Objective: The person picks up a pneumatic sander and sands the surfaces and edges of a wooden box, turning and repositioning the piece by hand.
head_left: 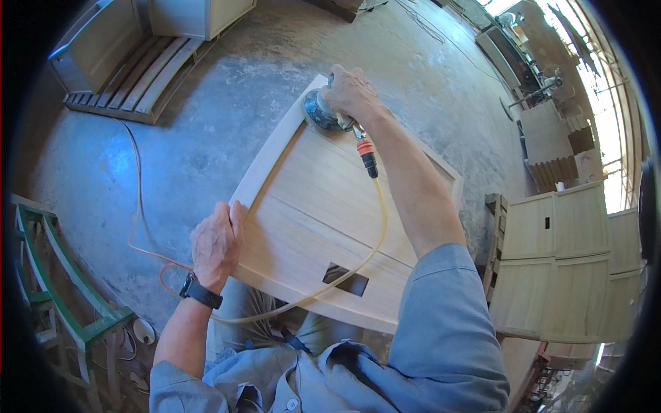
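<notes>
A pale framed wooden panel (296, 199) lies tilted in front of me, its near edge by my lap. Near the panel's bottom edge is a rectangular cut-out (345, 279). My right hand (352, 94) wraps over a round blue-grey air sander (318, 111), which rests on the far left corner of the frame. An orange-and-black hose coupling (367, 157) joins the sander to a yellow air hose (383, 219) that loops across the panel toward my left wrist. My left hand (217, 244) grips the panel's left edge, thumb on top, fingers partly hidden.
A slatted pallet (131, 82) with wooden boxes (103, 51) stands at the far left. To the near left is a green metal frame (58, 296). Stacked wooden panels (558, 265) sit on the right beside a pallet (494, 241). An orange hose (138, 193) trails over the concrete floor (200, 138).
</notes>
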Demonstrator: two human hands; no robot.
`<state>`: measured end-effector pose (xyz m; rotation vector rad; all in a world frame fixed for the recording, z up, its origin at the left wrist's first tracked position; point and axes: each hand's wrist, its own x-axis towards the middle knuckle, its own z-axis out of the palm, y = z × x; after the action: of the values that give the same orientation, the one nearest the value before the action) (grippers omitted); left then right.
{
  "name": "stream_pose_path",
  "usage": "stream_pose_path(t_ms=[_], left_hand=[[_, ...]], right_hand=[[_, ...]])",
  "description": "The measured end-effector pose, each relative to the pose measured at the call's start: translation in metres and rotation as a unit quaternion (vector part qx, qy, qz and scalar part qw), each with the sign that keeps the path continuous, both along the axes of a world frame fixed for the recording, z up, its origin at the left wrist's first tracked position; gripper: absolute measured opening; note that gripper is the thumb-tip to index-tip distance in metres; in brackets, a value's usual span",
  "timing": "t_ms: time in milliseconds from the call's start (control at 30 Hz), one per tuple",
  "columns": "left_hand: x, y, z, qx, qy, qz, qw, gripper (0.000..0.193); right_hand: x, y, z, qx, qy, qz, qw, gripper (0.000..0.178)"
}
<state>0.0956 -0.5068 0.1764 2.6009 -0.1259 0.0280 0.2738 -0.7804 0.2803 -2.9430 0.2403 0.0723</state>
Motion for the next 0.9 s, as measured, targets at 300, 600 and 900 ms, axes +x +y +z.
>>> stream_pose_path(t_ms=[300, 600, 900], left_hand=[[-0.004, 0.004, 0.004, -0.044, 0.008, -0.013, 0.999, 0.035], [-0.005, 0.000, 0.011, -0.020, 0.020, -0.008, 1.000, 0.035], [-0.006, 0.003, 0.001, -0.053, -0.051, 0.047, 0.996, 0.036]], right_hand=[[-0.116, -0.122, -0.009, -0.081, 0.045, -0.164, 0.982, 0.044], [-0.188, -0.172, -0.013, -0.115, 0.032, -0.291, 0.949, 0.049], [-0.137, -0.026, -0.022, -0.093, -0.083, -0.058, 0.991, 0.038]])
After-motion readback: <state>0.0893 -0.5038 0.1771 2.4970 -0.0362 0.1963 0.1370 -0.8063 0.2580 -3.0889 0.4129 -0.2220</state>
